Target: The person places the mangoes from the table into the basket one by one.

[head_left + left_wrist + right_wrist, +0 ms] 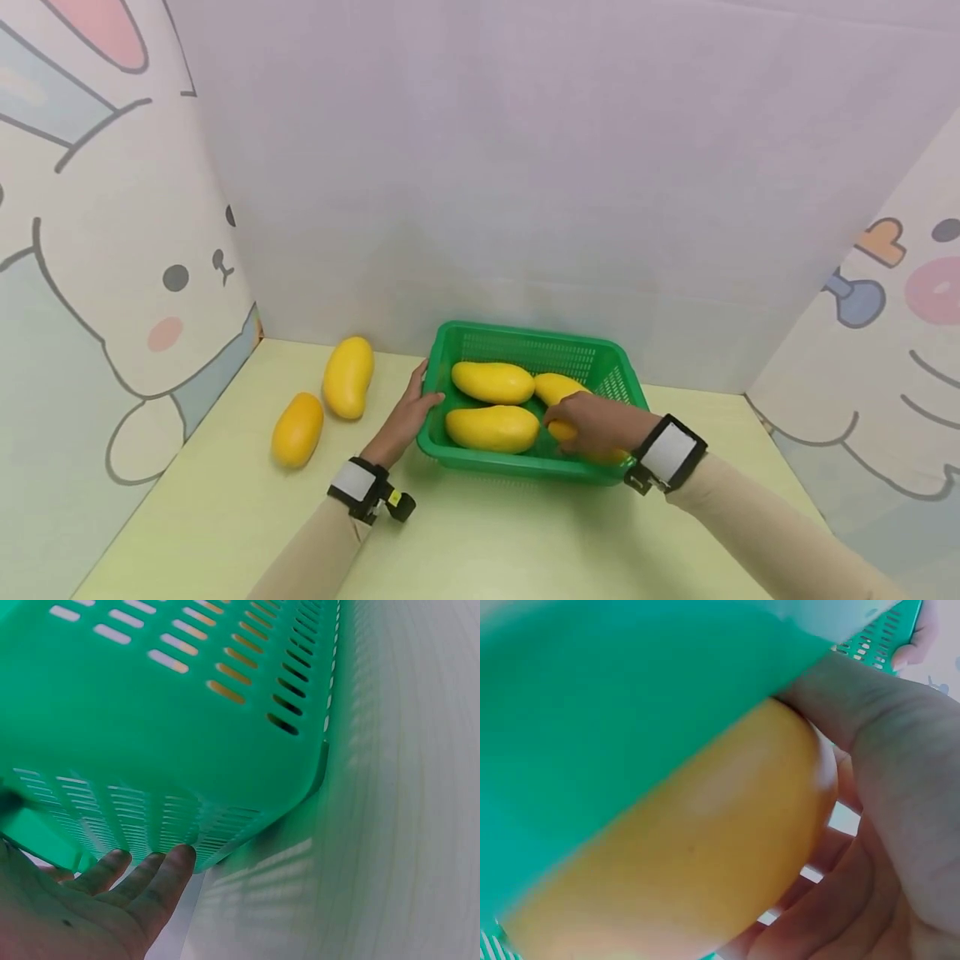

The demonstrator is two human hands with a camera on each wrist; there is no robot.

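A green slotted basket (609, 353) sits on the pale yellow-green table and holds several yellow mangoes (492, 382). My right hand (592, 422) is inside the basket at its right front, fingers curled round a mango (697, 847) that it mostly hides from the head camera. My left hand (411, 411) lies against the basket's left wall (150, 712) with straight fingers (161, 874) touching its lower edge. Two more mangoes lie on the table left of the basket, one (348, 377) nearer the back and one (297, 429) nearer the front.
Cartoon-printed panels wall in the table on the left, back and right. The table's front half (480, 533) is bare apart from my forearms.
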